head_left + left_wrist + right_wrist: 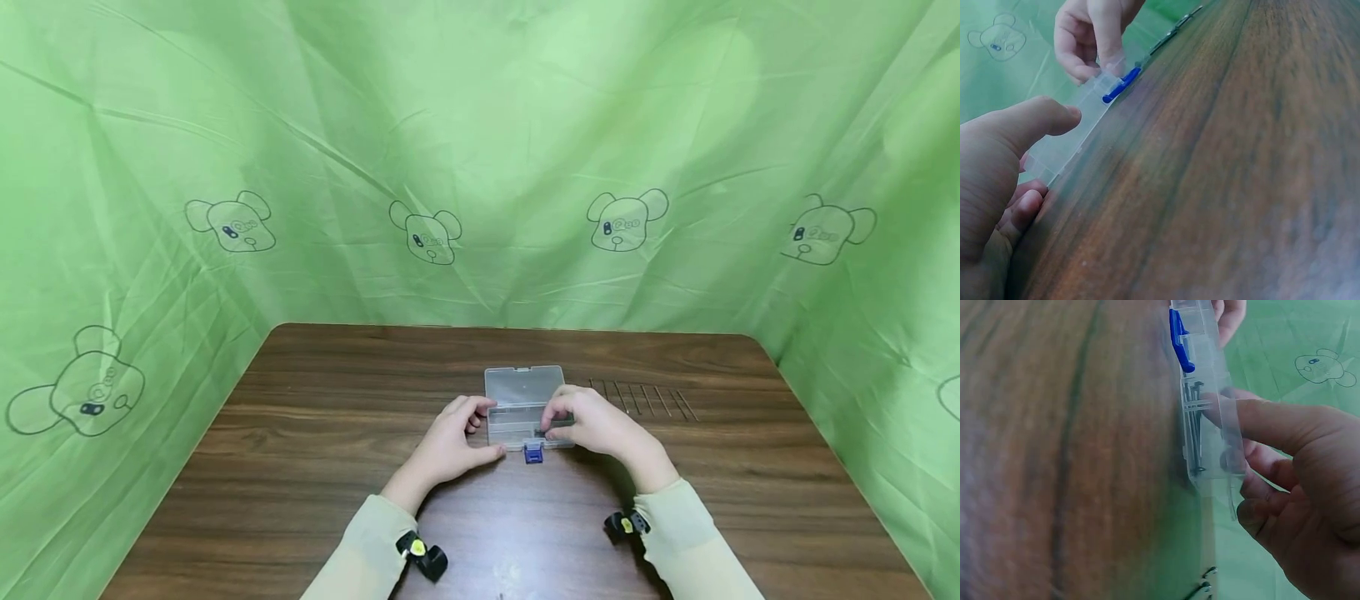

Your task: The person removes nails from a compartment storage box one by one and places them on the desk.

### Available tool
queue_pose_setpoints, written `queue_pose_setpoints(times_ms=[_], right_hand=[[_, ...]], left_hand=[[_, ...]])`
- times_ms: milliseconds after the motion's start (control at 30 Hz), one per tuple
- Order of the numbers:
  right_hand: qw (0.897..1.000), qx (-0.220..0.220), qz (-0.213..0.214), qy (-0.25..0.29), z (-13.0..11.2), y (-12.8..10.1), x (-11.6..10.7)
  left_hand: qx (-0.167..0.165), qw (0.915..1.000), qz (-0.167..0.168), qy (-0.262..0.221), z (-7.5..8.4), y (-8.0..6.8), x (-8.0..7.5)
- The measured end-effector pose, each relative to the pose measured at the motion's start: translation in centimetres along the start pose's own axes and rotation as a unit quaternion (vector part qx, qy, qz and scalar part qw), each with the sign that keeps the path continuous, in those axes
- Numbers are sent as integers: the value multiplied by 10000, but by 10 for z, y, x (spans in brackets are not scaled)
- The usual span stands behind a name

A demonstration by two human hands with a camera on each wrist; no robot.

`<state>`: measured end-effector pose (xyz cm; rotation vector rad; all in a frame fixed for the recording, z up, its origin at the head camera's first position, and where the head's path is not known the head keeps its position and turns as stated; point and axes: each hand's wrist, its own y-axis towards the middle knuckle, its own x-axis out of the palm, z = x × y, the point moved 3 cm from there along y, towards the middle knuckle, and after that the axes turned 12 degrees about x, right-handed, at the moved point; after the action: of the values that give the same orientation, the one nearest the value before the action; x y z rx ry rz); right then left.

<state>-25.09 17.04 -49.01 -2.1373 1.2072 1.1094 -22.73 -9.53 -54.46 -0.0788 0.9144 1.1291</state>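
Observation:
A small clear plastic box (pixel 522 392) lies mid-table with its lid open toward the far side and a blue latch (pixel 533 452) at its near edge. My left hand (pixel 457 437) holds the box's left end, its thumb (pixel 1044 119) against the clear box (pixel 1082 128). On the right end, my right hand (pixel 592 421) pinches the box, the thumb (pixel 1272 425) pressed on the clear wall (pixel 1210 440). Thin metal nails (pixel 1192 425) lie inside. The blue latch (pixel 1179 334) shows beside them and in the left wrist view as the blue latch (pixel 1121 85).
A row of loose nails (pixel 645 400) lies on the dark wooden table (pixel 300 467) just right of the box. Green cloth with bear prints (pixel 480 167) walls the table on three sides. Wrist-camera mounts sit on both sleeves.

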Motion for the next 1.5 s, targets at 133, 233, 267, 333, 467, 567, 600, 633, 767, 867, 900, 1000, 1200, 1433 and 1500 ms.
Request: queue_pose_setpoints(times_ms=[133, 233, 267, 333, 467, 567, 600, 633, 767, 867, 900, 1000, 1200, 1433, 1500], right_hand=[[9996, -147, -66, -228, 1, 1, 1], [9987, -232, -55, -442, 0, 2, 0], [9984, -256, -53, -504, 0, 2, 1], [9979, -262, -44, -592, 0, 1, 1], [9962, -327, 25, -804, 0, 1, 2], [9935, -459, 109, -1035, -1, 1, 3], [9924, -511, 138, -1113, -2, 1, 3], [9913, -549, 163, -1182, -3, 0, 3], [9888, -645, 220, -1326, -3, -1, 3], [9886, -677, 240, -1325, -2, -1, 3], [9888, -687, 244, -1301, -2, -1, 3], [9892, -707, 263, -1255, -1, -1, 3], [9878, -840, 258, -1288, -3, -1, 4], [9848, -975, 347, -1394, -10, -3, 3], [9845, -935, 374, -1438, -11, -3, 3]], left_hand=[[35, 10000, 10, -43, 1, 1, 0], [32, 10000, 20, -49, 1, 1, 0], [33, 10000, 15, -43, 1, 1, 0], [36, 10000, 2, -37, 1, 0, 0], [58, 10000, 2, -27, 1, 0, 0], [56, 10000, 6, -16, 1, 0, 0], [54, 10000, 3, -9, 0, 0, 0], [55, 10000, 6, -8, 0, 0, 0], [74, 10000, 1, 43, 0, 1, 0], [95, 9999, -3, 62, 0, 1, 1], [92, 9999, -7, 63, 0, 1, 1], [59, 10000, -17, 31, 1, 1, 0], [-6, 10000, -43, -8, 2, 0, -1], [-25, 10000, -43, 12, 3, 1, -1], [-27, 10000, -50, 25, 3, 1, -1]])
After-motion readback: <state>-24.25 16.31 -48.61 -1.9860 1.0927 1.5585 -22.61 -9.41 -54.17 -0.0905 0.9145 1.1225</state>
